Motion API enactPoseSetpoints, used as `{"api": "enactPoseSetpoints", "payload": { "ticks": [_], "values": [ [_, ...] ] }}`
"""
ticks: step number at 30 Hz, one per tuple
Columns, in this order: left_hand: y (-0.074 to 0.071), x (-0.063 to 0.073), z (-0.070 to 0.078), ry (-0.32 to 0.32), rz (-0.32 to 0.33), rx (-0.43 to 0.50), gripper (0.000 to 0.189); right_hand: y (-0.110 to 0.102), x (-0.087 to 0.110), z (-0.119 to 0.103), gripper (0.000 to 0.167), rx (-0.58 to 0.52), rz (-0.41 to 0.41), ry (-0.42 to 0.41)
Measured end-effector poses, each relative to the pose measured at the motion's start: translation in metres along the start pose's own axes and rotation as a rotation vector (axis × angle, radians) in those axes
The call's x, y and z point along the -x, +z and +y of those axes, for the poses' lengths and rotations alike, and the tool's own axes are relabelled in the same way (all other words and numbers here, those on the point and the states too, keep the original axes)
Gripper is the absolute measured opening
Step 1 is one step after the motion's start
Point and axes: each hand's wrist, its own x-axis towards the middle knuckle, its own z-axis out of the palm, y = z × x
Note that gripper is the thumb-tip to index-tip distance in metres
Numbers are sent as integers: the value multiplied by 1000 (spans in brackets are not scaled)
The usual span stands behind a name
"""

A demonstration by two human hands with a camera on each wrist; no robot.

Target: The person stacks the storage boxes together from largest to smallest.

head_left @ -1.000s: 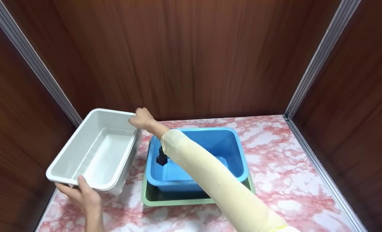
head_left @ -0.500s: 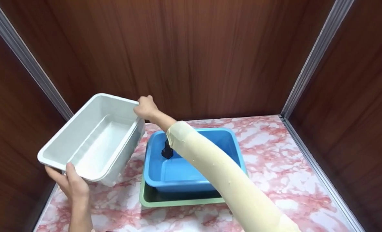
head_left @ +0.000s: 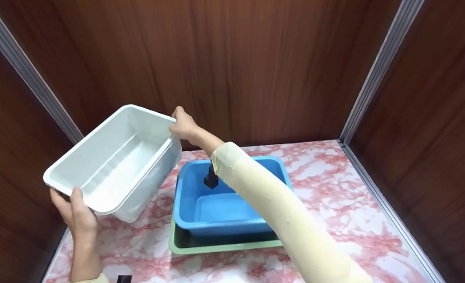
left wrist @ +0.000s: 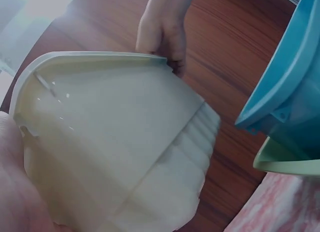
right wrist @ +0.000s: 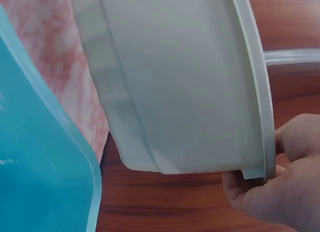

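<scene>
A white plastic tub [head_left: 110, 165] hangs tilted above the left of the table, its inside facing me. My left hand [head_left: 81, 214] grips its near end, thumb over the rim and fingers beneath. The far right corner of the rim is pinched by my right hand [head_left: 184, 126], whose arm reaches across a blue tub [head_left: 224, 208]. That blue tub sits inside a green tub [head_left: 224, 248] on the table. In the right wrist view, fingers curl under the white tub's rim [right wrist: 264, 112]; the left wrist view shows the tub's outer wall [left wrist: 110, 117].
The table [head_left: 334, 188] has a red and white marbled top. Brown wood-look panels [head_left: 256, 70] stand behind and on both sides, joined by metal corner strips [head_left: 381, 70]. A black wrist-mounted piece [head_left: 211, 179] shows below my right forearm.
Both hands have lifted the white tub higher, and its left end has shifted a little further left. It tilts more now. The blue and green tubs stay nested on the table.
</scene>
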Motion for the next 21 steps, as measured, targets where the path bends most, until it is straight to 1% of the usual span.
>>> {"api": "enactPoseSetpoints", "payload": {
  "ticks": [3,5,8,10,13,17,21],
  "values": [
    [0,-4,5,-55,-14,-5,62,-5,0,2,20,-36,12,35],
    [0,-9,10,-96,-31,-1,60,-8,1,1,19,-91,39,70],
    [-1,-15,18,-126,-62,35,55,-10,4,-6,15,-183,73,138],
    [-1,-19,24,-131,-81,65,52,-12,8,-11,14,-222,87,173],
    [2,-22,28,-131,-117,76,52,-19,14,-16,25,-248,85,194],
    [9,-23,31,-122,-168,69,52,-36,26,-13,37,-262,29,187],
    [16,-20,32,-116,-216,55,51,-53,38,-7,39,-260,-13,185]
  ]
}}
